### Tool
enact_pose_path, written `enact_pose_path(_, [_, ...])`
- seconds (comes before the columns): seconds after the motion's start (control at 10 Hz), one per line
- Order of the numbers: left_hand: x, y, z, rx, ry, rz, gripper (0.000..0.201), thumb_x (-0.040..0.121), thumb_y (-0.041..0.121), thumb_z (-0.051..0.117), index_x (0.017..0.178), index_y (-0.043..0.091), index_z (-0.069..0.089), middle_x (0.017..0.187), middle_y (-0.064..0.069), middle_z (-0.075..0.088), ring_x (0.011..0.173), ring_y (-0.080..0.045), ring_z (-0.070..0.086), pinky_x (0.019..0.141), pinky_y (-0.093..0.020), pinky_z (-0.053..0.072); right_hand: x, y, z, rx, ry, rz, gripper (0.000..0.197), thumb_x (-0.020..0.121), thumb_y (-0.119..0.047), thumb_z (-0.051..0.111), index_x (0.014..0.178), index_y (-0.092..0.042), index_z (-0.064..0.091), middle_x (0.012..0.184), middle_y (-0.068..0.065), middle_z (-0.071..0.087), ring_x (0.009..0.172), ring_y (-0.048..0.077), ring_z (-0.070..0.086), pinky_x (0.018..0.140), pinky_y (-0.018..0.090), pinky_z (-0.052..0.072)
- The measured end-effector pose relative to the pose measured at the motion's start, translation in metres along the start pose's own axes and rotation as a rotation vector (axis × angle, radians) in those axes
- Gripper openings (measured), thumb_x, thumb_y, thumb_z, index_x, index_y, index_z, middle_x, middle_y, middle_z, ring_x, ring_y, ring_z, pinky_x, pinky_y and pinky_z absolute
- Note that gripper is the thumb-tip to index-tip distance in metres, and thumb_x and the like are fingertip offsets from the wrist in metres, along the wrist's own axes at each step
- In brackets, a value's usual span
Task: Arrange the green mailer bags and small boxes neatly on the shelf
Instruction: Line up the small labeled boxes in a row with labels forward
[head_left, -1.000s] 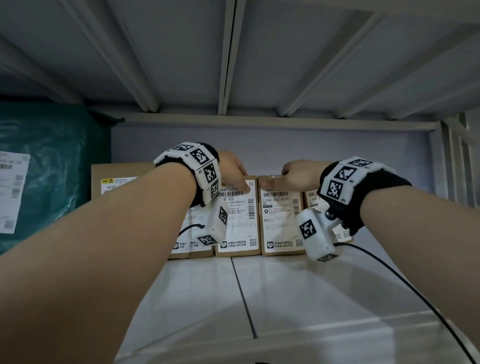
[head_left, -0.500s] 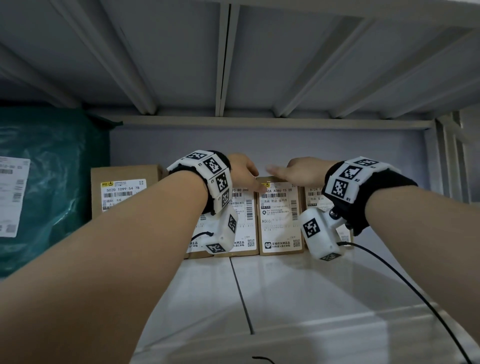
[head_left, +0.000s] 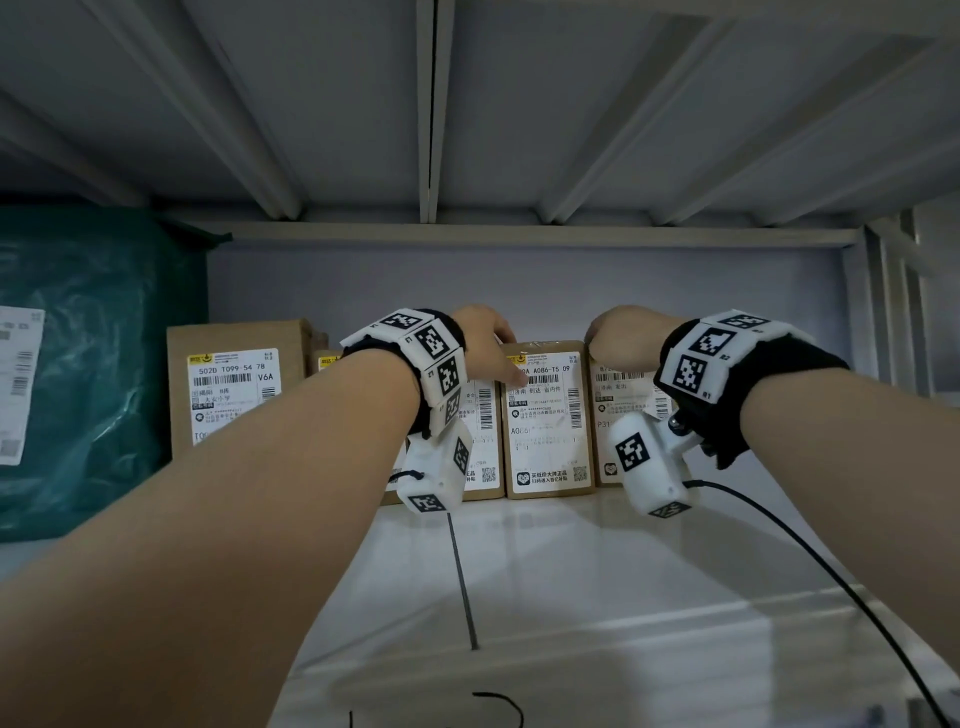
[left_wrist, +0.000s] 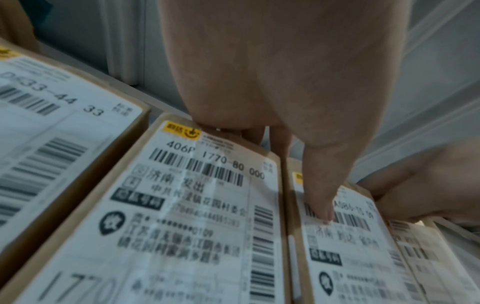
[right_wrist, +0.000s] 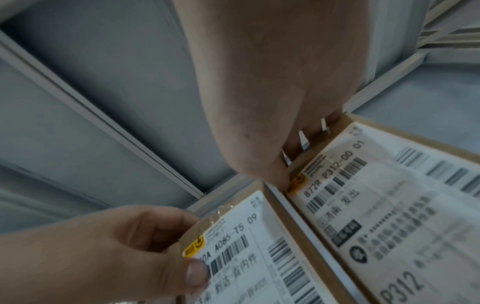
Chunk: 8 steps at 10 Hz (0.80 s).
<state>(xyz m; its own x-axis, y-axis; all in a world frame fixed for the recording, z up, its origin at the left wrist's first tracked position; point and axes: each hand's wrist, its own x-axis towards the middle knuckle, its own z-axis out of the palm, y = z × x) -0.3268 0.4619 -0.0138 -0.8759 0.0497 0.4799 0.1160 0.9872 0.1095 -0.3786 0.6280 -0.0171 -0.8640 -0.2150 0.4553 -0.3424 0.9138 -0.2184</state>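
Note:
Several small brown boxes with white labels stand in a row at the back of the white shelf (head_left: 571, 571). My left hand (head_left: 488, 343) reaches over their tops. Its thumb (left_wrist: 319, 205) presses the label of the A086 box (head_left: 548, 447), and its fingers curl over that box's top edge beside the 406P box (left_wrist: 194, 216). My right hand (head_left: 623, 332) curls its fingers over the top edge of the P312 box (right_wrist: 389, 216), thumb at the box's front corner. A narrow gap separates the A086 and P312 boxes. A green mailer bag (head_left: 104, 364) stands at the far left.
A larger brown box (head_left: 234, 384) stands between the green bag and the small boxes. The upper shelf's ribbed underside (head_left: 467, 104) hangs low overhead. A shelf upright (head_left: 883, 291) bounds the right side. A black cable (head_left: 831, 571) trails from my right wrist across the shelf front.
My hands have parted: the right moved right onto the P312 box, and the left thumb came down on the A086 box's label. The view drew closer to the boxes.

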Motion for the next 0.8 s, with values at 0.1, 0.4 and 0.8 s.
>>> enact_pose_path(0.1, [0.0,0.001,0.0,-0.001,0.006,-0.016,0.048,0.079,0.036,0.071,0.122,0.017,0.06,0.115,0.002,0.063,0.096,-0.014,0.057,0.079,-0.025,0.047,-0.003,0.001,0.002,-0.09,0.004,-0.098,0.034,0.094,-0.014,0.043,0.12,-0.002,0.062,0.123,0.015,0.063,0.112,0.029,0.059,0.097,0.039,0.05])
enact_pose_path(0.4, [0.002,0.002,0.004,0.027,0.028,-0.062,0.044,0.078,0.034,0.071,0.118,0.016,0.062,0.107,0.002,0.065,0.094,-0.015,0.061,0.079,-0.028,0.052,-0.011,0.003,-0.003,-0.126,0.039,-0.199,0.038,0.095,-0.012,0.045,0.132,-0.007,0.054,0.134,0.01,0.056,0.122,0.027,0.052,0.1,0.033,0.043])
enact_pose_path(0.8, [-0.008,-0.002,-0.021,-0.024,0.057,-0.09,0.057,0.085,0.045,0.06,0.136,0.022,0.048,0.139,0.0,0.051,0.124,-0.02,0.052,0.095,-0.029,0.041,-0.019,-0.019,-0.028,-0.044,0.066,-0.193,0.049,0.094,-0.02,0.052,0.142,-0.012,0.042,0.145,0.007,0.045,0.132,0.025,0.043,0.105,0.032,0.035])
